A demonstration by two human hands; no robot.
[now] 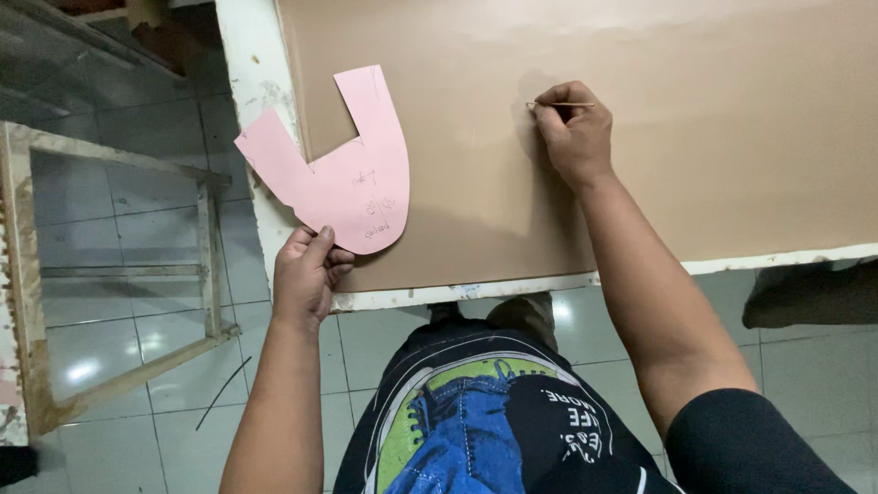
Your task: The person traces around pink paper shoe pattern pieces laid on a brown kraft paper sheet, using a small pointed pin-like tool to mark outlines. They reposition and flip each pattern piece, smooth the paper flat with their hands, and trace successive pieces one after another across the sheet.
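Two hands | left fingers (315, 252) pinch pink template (343, 174) overhanging table edge (457, 293) | right fingers (558, 110) grip marking pin (560, 105)

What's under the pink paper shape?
The pink shape lies partly on the brown sheet and partly over the white table edge, with its left corner past the edge, above the floor. The left hand pinches its bottom. Whatever is directly beneath it is hidden.
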